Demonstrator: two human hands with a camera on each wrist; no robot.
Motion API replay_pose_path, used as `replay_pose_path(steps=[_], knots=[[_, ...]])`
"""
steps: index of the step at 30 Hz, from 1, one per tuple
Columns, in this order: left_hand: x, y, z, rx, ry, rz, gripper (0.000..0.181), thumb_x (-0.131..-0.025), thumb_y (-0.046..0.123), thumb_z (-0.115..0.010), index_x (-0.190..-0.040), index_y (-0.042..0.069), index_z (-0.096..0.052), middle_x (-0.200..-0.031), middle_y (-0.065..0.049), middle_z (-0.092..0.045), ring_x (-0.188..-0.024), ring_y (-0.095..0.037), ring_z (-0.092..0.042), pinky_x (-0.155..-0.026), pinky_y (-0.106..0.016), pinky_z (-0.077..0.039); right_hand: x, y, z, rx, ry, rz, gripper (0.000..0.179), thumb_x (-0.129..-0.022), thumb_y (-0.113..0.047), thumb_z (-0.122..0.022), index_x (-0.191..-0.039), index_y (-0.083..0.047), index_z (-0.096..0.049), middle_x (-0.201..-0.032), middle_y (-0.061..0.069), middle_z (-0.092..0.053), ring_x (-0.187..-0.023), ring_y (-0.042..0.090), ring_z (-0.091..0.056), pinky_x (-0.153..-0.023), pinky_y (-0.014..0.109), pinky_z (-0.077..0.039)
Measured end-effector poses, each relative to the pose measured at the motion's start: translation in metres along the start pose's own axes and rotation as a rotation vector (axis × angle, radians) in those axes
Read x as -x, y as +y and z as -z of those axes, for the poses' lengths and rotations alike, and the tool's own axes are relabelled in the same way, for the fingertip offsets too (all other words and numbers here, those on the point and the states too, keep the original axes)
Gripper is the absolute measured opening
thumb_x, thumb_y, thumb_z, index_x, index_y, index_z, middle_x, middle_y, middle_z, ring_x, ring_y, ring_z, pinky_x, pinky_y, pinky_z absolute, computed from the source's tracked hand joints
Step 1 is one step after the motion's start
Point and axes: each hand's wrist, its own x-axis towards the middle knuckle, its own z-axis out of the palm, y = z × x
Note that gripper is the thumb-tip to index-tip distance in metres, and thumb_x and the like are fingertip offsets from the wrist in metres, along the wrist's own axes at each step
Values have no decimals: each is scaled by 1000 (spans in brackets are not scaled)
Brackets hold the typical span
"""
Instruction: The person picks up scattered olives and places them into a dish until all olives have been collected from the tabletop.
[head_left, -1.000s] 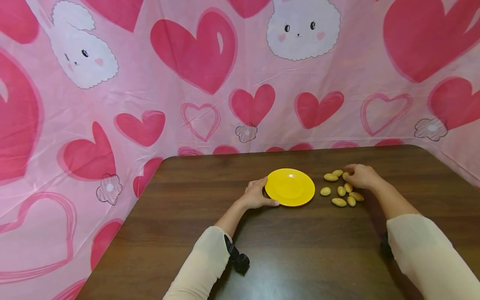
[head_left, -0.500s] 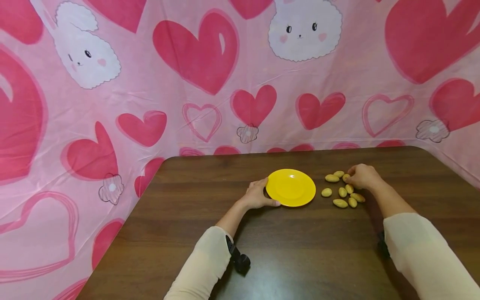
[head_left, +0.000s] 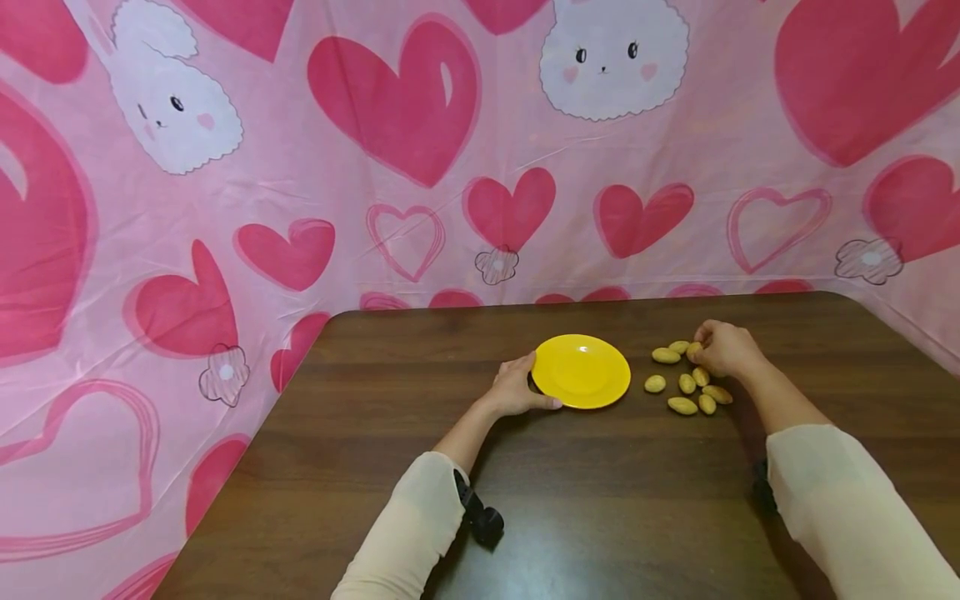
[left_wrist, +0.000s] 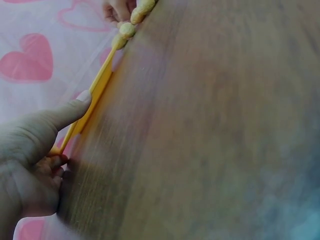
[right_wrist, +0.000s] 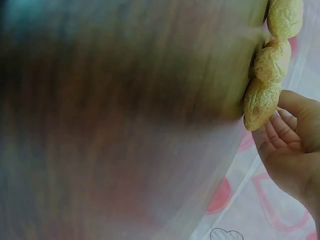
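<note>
Seven or so nuts (head_left: 682, 405) lie loose near the table's (head_left: 600, 500) right far corner in the head view, just right of a yellow plate (head_left: 581, 382); the right hand (head_left: 723, 348) pinches one nut at the cluster's far side, while the left hand (head_left: 513, 389) grips the plate's left rim, thumb along the near edge. In the left wrist view the thumb (left_wrist: 70, 111) lies on that thin rim (left_wrist: 100, 85). In the right wrist view the curled fingers (right_wrist: 287, 127) touch a wrinkled nut (right_wrist: 261, 103). The nuts look light, hard and apt to roll, best taken across their short middle.
</note>
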Motion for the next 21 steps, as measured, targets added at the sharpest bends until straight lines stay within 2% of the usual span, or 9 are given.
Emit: replay_pose_path(steps=[4,9,12,16,21], knots=[[0,0,0,-13,2,1,94,-72,39,-77,-146,9,-27,-147,-6,-32,-128,-26,-25,-107,-46,-17,-1,2,0,-42,50,13,26,-80,-13,-67,-97,3,-54,-92,21,-59,-87,38,-50,-75,50,-39],[0,0,1,-6,3,-5,93,-72,38,-78,-146,11,-28,-146,-6,-34,-127,-26,-26,-107,-46,-17,0,1,2,-117,82,26,30,-80,-14,-69,-99,4,-53,-94,23,-61,-86,36,-53,-71,44,-41],[0,1,1,-3,3,-5,92,-72,38,-78,-146,11,-28,-146,-6,-34,-127,-26,-26,-106,-46,-18,1,-2,3,-159,83,29,33,-81,-16,-69,-102,4,-52,-98,26,-60,-89,38,-54,-70,41,-43],[1,1,1,5,-2,-2,92,-72,38,-77,-146,12,-28,-146,-6,-34,-127,-26,-25,-106,-47,-18,0,-7,2,-215,82,25,36,-83,-18,-68,-106,6,-52,-104,29,-57,-94,40,-52,-74,43,-43],[0,1,1,7,-9,-3,93,-72,38,-77,-146,12,-28,-146,-5,-33,-127,-26,-25,-106,-47,-18,-1,-14,0,-296,72,1,36,-84,-18,-67,-108,5,-51,-105,26,-57,-94,37,-52,-74,39,-44]])
